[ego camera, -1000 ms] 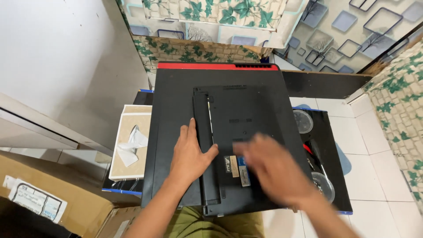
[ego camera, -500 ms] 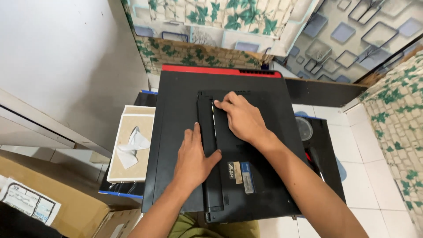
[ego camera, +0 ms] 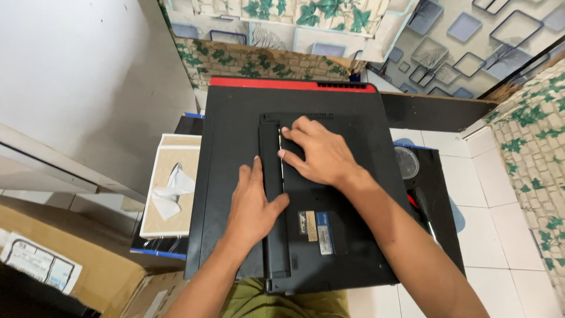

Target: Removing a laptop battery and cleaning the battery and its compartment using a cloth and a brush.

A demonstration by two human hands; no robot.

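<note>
Upturned black laptop (ego camera: 347, 235), battery bar (ego camera: 273, 235) alongside. Left hand (ego camera: 253, 203) flat, open, on bar. Right hand (ego camera: 318, 153) open, fingertips at bar's edge.

A single head-worn camera looks steeply down from close above, facing away from the wearer: an upturned black laptop (ego camera: 329, 194) fills the centre, patterned wall at the far edge, tiled floor right.
</note>
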